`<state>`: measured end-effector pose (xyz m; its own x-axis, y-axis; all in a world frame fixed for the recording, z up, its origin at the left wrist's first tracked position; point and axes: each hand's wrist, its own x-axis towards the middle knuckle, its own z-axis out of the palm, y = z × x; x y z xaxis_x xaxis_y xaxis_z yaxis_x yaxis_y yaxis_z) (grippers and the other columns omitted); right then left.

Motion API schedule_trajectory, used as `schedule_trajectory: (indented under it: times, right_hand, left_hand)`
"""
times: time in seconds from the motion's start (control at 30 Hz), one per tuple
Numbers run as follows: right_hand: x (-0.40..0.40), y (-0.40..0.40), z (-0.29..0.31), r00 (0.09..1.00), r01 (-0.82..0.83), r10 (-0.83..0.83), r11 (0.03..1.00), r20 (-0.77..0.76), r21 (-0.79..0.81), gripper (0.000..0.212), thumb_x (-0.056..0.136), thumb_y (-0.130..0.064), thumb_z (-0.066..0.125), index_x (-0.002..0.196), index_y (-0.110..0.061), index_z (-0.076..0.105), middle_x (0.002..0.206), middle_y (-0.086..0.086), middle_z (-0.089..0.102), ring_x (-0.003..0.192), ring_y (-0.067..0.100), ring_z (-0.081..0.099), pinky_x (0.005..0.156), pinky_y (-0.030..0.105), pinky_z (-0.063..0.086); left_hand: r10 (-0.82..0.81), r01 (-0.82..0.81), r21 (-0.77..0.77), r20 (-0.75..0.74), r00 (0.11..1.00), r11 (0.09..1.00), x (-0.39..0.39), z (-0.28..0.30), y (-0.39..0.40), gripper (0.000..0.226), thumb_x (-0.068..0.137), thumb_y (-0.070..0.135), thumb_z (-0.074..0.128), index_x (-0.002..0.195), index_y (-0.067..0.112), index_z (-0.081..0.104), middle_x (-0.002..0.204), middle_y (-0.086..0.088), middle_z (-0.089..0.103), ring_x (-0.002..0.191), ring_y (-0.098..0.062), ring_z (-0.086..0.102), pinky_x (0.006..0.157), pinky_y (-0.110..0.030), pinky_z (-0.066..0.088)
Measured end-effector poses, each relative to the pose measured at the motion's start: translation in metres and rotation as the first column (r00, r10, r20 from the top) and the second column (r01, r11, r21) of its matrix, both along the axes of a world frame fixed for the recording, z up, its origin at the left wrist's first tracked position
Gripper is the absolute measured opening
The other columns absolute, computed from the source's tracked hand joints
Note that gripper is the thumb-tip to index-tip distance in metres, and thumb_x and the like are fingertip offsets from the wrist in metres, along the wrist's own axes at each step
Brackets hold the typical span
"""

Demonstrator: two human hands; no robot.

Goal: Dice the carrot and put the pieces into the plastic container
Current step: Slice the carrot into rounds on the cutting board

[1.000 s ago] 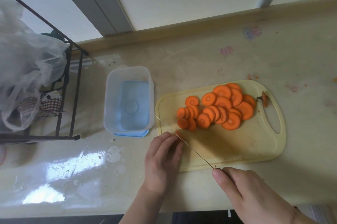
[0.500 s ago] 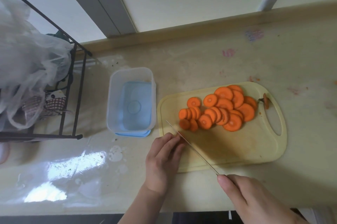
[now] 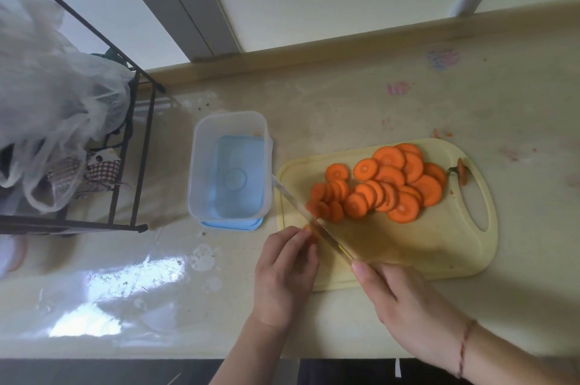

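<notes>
Orange carrot slices [image 3: 384,185] overlap on our cutting board [image 3: 439,246]; our right hand [image 3: 405,300] grips the knife [image 3: 309,216] (blade blurred), our left hand [image 3: 284,271] pinches a carrot bit beside the empty plastic container [image 3: 230,165].

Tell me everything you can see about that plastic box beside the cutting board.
The plastic container is a clear, rounded rectangular tub, upright and open, with nothing visible inside. It stands on a pale blue lid, whose edge shows under its near side. It rests on the glossy counter, just left of the yellow cutting board. The knife tip reaches toward its right wall; neither hand touches it.
</notes>
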<state>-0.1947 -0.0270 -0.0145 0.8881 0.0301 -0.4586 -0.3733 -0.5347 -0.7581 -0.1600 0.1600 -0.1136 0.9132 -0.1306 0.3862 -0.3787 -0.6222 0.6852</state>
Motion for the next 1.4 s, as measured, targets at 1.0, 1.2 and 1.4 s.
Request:
schedule_trajectory:
  times: [1.0, 1.2, 1.4]
  right_hand:
    - [-0.021, -0.007, 0.007, 0.982, -0.091, 0.071, 0.990, -0.173, -0.106, 0.075, 0.073, -0.077, 0.010, 0.074, -0.019, 0.058, 0.063, 0.001, 0.058, 0.070, 0.004, 0.055, 0.071, 0.020, 0.042]
    - [0.006, 0.007, -0.010, 0.997, -0.065, 0.064, 0.997, -0.049, -0.029, 0.054, 0.083, -0.063, 0.021, 0.059, -0.019, 0.039, 0.050, -0.011, 0.048, 0.048, 0.009, 0.042, 0.053, 0.025, 0.031]
    - [-0.008, -0.002, 0.006, 0.996, -0.013, 0.011, 1.000, -0.092, -0.017, 0.056, 0.082, -0.064, 0.024, 0.062, -0.016, 0.044, 0.052, 0.001, 0.049, 0.053, 0.014, 0.048, 0.060, 0.029, 0.040]
  left_hand:
    - [-0.003, 0.002, -0.024, -0.035, 0.999, 1.000, 0.002, 0.004, 0.002, 0.016, 0.089, 0.013, 0.071, 0.100, 0.003, 0.078, 0.106, 0.000, 0.071, 0.092, -0.016, 0.070, 0.084, -0.029, 0.058]
    - [-0.025, 0.024, -0.020, -0.046, 0.999, 1.000, 0.001, 0.007, 0.001, 0.018, 0.090, 0.014, 0.070, 0.102, 0.002, 0.077, 0.105, -0.004, 0.068, 0.093, -0.015, 0.067, 0.089, -0.022, 0.054]
    - [0.001, -0.001, -0.005, -0.030, 1.000, 1.000, 0.000, 0.005, 0.001, 0.017, 0.089, 0.013, 0.069, 0.099, 0.002, 0.076, 0.100, -0.005, 0.067, 0.085, -0.018, 0.068, 0.082, -0.024, 0.056]
